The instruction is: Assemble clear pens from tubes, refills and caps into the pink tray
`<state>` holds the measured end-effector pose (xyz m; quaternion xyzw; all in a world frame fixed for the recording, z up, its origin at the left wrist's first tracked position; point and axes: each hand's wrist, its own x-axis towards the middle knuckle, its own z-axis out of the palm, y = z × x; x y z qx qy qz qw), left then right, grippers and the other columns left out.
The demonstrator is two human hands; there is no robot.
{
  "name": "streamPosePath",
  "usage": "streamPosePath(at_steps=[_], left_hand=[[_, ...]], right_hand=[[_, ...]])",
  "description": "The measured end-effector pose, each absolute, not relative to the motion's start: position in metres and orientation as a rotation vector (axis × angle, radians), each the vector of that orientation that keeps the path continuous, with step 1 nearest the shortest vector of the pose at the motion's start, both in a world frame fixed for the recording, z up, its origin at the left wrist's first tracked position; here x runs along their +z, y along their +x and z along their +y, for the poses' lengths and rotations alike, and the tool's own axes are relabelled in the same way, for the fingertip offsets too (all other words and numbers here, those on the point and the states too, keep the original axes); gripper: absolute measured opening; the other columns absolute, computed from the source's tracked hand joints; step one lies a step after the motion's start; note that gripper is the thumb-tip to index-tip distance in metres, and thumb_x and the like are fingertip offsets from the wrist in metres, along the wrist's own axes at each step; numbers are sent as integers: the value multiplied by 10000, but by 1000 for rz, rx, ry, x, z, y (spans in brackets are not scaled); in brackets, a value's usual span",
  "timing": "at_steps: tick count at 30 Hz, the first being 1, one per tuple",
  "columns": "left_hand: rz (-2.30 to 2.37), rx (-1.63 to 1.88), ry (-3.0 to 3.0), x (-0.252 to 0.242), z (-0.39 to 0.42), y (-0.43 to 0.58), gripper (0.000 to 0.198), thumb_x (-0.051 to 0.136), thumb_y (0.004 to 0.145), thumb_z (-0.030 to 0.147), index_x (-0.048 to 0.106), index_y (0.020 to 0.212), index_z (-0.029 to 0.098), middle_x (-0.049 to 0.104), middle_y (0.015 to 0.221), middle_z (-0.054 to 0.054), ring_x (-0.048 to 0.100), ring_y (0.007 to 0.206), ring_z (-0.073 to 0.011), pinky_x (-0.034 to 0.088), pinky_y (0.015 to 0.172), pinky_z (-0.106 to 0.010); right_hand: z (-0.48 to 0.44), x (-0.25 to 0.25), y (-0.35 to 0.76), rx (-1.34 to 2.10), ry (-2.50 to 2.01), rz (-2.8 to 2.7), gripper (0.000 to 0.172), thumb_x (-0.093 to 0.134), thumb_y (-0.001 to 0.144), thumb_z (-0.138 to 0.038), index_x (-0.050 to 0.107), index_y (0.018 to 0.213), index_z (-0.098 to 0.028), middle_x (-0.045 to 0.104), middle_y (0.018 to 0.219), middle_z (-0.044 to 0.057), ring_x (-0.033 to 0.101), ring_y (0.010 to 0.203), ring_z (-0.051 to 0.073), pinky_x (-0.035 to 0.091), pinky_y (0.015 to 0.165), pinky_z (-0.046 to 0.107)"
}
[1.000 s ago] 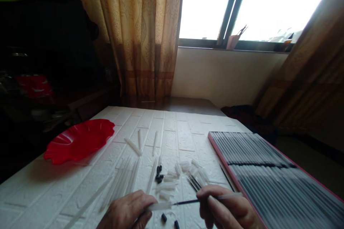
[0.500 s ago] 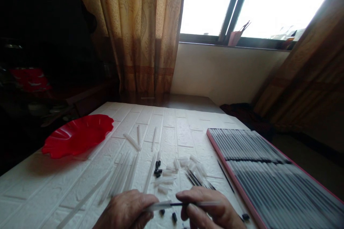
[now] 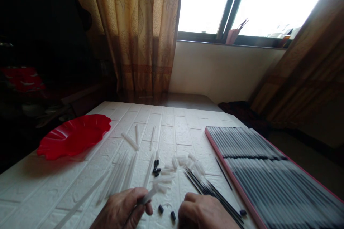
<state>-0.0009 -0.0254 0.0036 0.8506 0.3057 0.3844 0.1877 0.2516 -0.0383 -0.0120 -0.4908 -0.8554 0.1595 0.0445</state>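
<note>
My left hand (image 3: 122, 209) is closed around a translucent plastic tube (image 3: 150, 195), pinched between thumb and fingers, its free end tilted up to the right. Low over the table, my right hand (image 3: 205, 212) has its fingers curled down; whatever they grip is hidden. Beside it lies a bundle of thin black rods (image 3: 224, 202). Two small black plugs (image 3: 160, 209) rest between the hands, and a cluster of similar black plugs (image 3: 156, 168) lies farther off. Short translucent caps (image 3: 181, 160) are scattered just beyond. Long clear tubes (image 3: 118, 171) lie past my left hand.
On the right is a pink-edged tray (image 3: 212, 146) packed with rows of dark-filled pens. A red scalloped dish (image 3: 75, 136) stands at the left of the white brick-patterned table (image 3: 174, 114). One more black plug (image 3: 243, 212) lies by the tray.
My right hand has moved away from the tube and down to the table; the slim dark-and-clear rod it held at the tube's end no longer shows. The tube in my left hand now tilts upward.
</note>
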Motion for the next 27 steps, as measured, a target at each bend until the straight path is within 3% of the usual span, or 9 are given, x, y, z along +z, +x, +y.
streamPosePath(at_steps=[4,8,20,27], left_hand=[[741,1138,2587,0,-19,-2,230,306,1070,355,519,1059,269,671,660,55,682,521,-118,521,525,-151],[672,1087,2692,-1,-18,-3,204,318,1062,294,502,1144,263,712,728,30,721,574,-140,530,529,-171],[686,959,2710,-19,-17,-4,263,292,1072,320,539,1065,230,703,716,26,710,562,-135,493,504,-191],[711,951,2730,-15,-21,-1,275,275,1079,321,537,1103,238,716,739,25,721,575,-140,504,518,-195]], right_hand=[[-39,-5,254,697,-1384,-2380,184,726,686,-61,713,799,-206,749,759,6,688,613,145,390,515,176],[-41,4,258,900,-1213,-2083,166,632,776,-96,694,900,-187,720,770,4,656,635,110,437,552,154],[-43,16,247,919,-1069,-2053,122,604,777,-122,690,860,-141,663,780,53,631,628,119,436,514,170],[-42,7,246,838,-1015,-2060,167,622,759,-109,709,891,-159,699,807,61,660,624,129,516,594,196]])
